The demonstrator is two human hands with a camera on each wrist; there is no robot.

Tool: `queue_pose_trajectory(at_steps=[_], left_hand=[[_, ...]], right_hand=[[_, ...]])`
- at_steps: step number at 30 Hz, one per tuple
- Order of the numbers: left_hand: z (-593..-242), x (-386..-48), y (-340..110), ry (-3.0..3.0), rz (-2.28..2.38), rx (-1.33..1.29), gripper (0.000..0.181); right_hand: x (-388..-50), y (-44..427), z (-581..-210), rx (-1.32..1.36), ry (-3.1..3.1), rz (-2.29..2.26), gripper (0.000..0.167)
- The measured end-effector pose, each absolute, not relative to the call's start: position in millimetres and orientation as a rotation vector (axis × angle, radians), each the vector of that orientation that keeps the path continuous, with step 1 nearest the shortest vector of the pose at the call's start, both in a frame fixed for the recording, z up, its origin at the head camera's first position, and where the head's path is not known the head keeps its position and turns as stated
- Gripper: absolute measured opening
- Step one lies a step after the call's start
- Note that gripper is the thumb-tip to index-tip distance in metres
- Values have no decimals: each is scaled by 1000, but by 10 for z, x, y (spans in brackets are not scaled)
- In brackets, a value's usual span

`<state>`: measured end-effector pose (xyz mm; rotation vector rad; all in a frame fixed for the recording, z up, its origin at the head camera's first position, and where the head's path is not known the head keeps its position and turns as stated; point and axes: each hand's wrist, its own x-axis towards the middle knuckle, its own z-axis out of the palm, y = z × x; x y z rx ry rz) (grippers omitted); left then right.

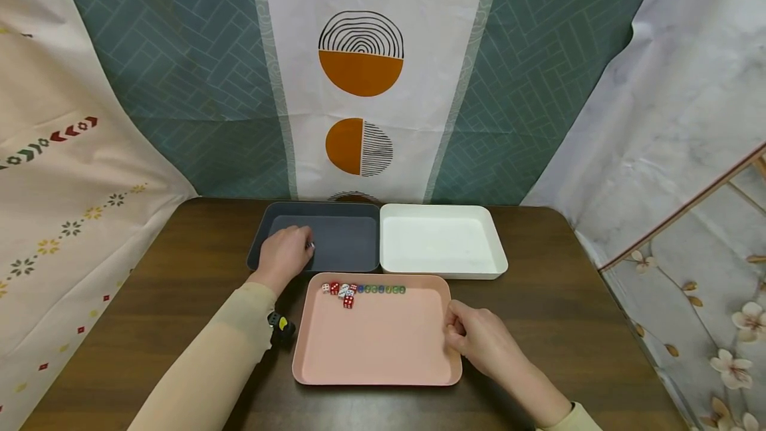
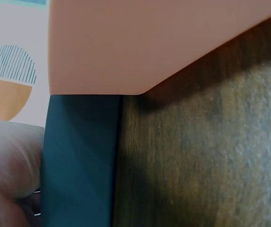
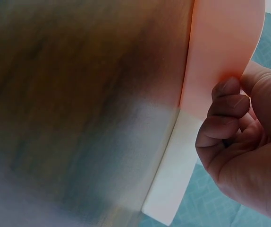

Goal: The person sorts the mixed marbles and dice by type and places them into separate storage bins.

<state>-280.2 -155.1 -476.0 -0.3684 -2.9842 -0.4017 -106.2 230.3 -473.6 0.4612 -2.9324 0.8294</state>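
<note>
My left hand [image 1: 282,255] is over the left part of the dark grey tray [image 1: 371,238], its fingers curled round a small shiny thing [image 1: 309,245] whose kind I cannot tell. In the left wrist view, part of this hand shows behind the dark tray's side. With thumb and curled fingers, my right hand [image 1: 481,338] pinches the right rim of the pink tray [image 1: 377,358], as the right wrist view also shows. Inside the pink tray, near its far edge, several red and white dice [image 1: 348,302] lie clustered. A row of small blue and green pieces [image 1: 382,289] continues to their right.
A white tray [image 1: 443,241] stands right of the dark one, both behind the pink tray. All three rest on a brown wooden table [image 1: 568,304]. Patterned cloth [image 1: 203,72] hangs behind the table's far edge. A black wrist device [image 1: 281,328] is on the left wrist.
</note>
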Motion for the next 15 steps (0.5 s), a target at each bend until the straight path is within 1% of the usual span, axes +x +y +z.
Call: queue_pose_trajectory(at_steps=[5,15], left_hand=[[-4766,-2808,-1552,-2985,-420,-387,16],[-4727,-2724,-1570,-2958,-482,-377,27]], right_hand=[[-1055,2306,-4745,450,-2934,836,35],[-1066,2313,-4747,459,-2935,828,34]])
